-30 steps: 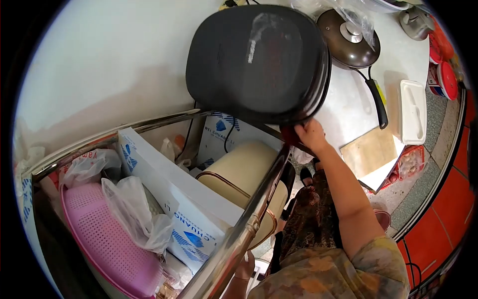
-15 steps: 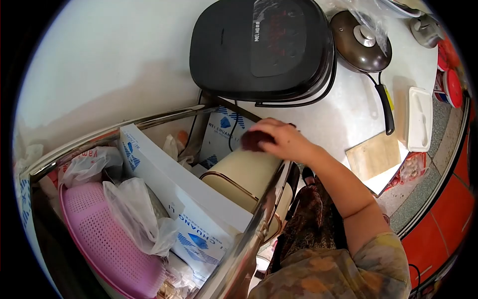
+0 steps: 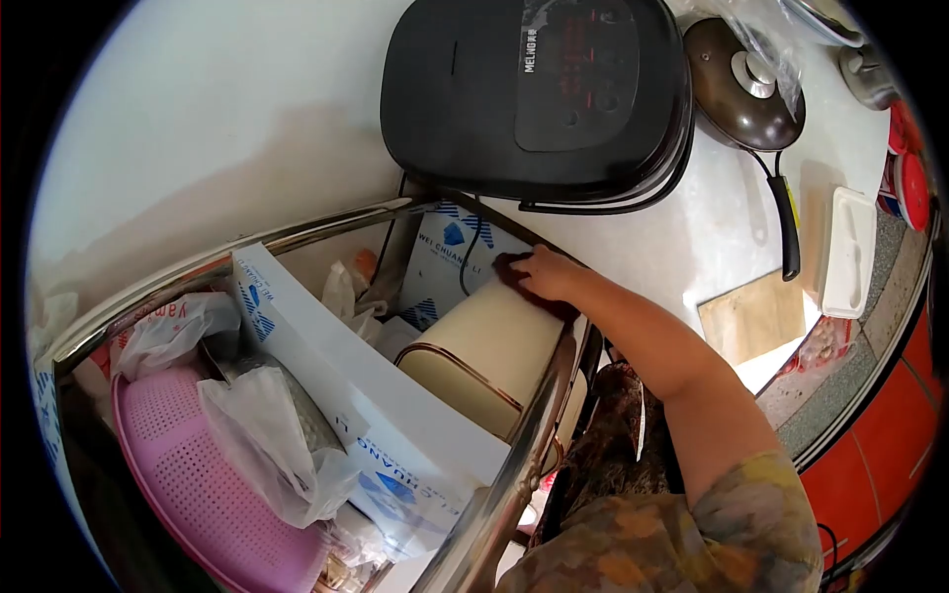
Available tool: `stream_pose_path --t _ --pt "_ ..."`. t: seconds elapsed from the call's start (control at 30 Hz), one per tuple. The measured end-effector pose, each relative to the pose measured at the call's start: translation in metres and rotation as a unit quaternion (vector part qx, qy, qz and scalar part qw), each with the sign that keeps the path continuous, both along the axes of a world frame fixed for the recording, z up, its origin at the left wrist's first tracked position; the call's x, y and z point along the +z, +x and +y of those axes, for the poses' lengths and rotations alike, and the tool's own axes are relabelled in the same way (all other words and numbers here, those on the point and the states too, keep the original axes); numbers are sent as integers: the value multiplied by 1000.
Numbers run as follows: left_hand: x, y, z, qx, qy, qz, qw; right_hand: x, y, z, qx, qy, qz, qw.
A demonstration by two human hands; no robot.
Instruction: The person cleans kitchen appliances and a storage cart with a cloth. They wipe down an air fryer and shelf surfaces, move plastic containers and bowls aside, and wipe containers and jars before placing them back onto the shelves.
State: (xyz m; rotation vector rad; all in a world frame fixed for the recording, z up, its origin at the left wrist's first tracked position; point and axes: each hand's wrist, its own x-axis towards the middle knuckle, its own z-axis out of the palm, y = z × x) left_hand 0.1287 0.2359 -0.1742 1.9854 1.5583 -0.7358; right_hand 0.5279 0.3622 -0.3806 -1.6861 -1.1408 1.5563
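Observation:
My right hand [image 3: 539, 274] is closed on a dark red cloth [image 3: 513, 267], its fingers partly hidden by the cloth. The cloth lies against the far end of a cream rounded container [image 3: 484, 341] with a brown-gold rim, inside the metal-framed rack. Beside the container stands a long white box [image 3: 361, 381] with blue print. A blue-and-white printed panel [image 3: 440, 247] is just behind the cloth. My left hand is out of view.
A black cooker [image 3: 455, 109] stands on the white table [image 3: 682, 237], near a lidded pan [image 3: 727, 84], a wooden board [image 3: 756, 316] and a white tray [image 3: 848, 252]. The rack's metal rail [image 3: 539, 425] runs beside my body. A pink colander [image 3: 188, 455] and plastic bags fill the rack's left part.
My right hand has moved left with the cloth, from under the cooker's edge to the cream container. The cooker now sits higher in view. My left hand, low in the earliest frame, has left view.

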Motion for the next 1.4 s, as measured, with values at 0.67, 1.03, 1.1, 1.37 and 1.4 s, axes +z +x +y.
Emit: stream_pose_path --t 0.67,1.03,1.1,1.37,1.4 --pt "-1 58 10 -75 95 -104 987 -12 -21 72 134 55 47 988" --pt "-3 77 21 -46 103 -136 984 39 -15 88 256 151 14 955" --pt "-2 78 21 -43 102 -137 984 77 -22 95 258 274 72 924" --pt "-3 78 22 -37 105 -133 985 -27 -74 134 351 186 54 916" --pt "-4 78 22 -34 104 -134 985 -34 -63 126 323 171 41 930"
